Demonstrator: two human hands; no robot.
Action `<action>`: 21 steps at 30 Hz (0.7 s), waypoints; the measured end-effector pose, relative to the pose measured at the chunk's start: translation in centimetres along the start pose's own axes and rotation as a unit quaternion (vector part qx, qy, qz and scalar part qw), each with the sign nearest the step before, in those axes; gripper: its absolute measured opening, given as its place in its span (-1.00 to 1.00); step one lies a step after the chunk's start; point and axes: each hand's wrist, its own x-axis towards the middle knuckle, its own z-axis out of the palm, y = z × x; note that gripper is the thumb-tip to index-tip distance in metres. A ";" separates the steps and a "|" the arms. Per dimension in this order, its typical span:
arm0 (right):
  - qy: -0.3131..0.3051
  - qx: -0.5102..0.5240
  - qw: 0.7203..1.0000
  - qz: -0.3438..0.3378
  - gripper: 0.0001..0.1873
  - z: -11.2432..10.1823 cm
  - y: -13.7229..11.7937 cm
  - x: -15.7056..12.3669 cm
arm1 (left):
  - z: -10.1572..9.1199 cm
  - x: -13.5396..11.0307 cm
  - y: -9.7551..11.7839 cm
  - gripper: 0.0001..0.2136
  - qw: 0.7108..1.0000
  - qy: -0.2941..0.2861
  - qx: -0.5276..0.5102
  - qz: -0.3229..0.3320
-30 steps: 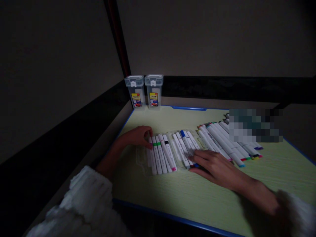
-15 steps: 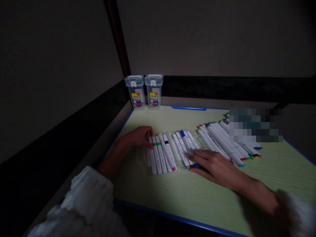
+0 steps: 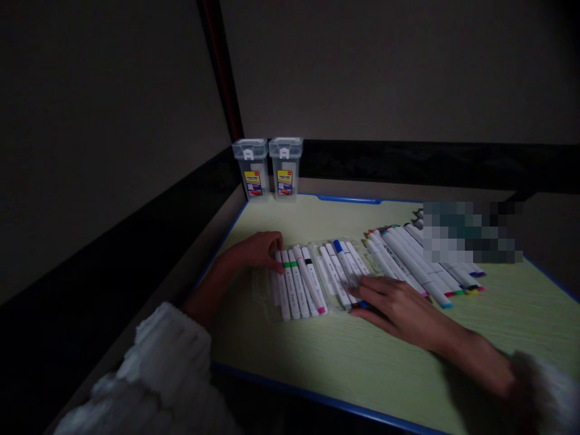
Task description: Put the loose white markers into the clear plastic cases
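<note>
On a pale green table [image 3: 344, 356] lie white markers with coloured ends. My left hand [image 3: 254, 251] rests at the far end of a left group of markers [image 3: 296, 284] lying on a clear plastic tray, its fingertips touching the outermost one. My right hand [image 3: 399, 308] lies flat on the table with fingers spread, its fingertips on the near ends of a second group of markers [image 3: 342, 272], one with a blue cap. Neither hand lifts anything.
A long row of markers [image 3: 417, 263] runs to the right toward a blurred patch. Two clear lidded boxes [image 3: 269, 168] with yellow labels stand at the table's far left corner against dark walls. A blue rim edges the table.
Almost nothing differs; the view has shifted very slightly and both hands stay on the markers.
</note>
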 end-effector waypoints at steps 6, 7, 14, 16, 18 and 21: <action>-0.015 0.029 0.999 -0.003 -0.69 -0.1 0.0 0.0 | -0.2 0.2 -0.5 -0.60 0.998 0.002 -0.063 0.016; -0.020 0.039 0.999 -0.002 -0.69 -0.1 0.1 0.0 | -0.2 0.3 -0.6 -0.62 0.997 0.012 -0.078 0.016; -0.017 0.099 0.995 0.012 -0.72 -0.2 0.2 -0.1 | 0.0 1.2 -1.0 -0.73 0.978 0.111 -0.174 0.029; -0.012 0.108 0.994 0.022 -0.72 -0.2 0.1 0.0 | 0.0 1.3 -0.9 -0.73 0.973 0.134 -0.188 0.025; 0.001 0.108 0.993 0.045 -0.72 0.0 -0.2 0.1 | 0.0 1.4 -0.8 -0.74 0.969 0.149 -0.198 0.020; 0.028 0.090 0.992 0.089 -0.75 0.3 -0.7 0.4 | 0.0 1.4 -0.8 -0.75 0.964 0.165 -0.206 0.013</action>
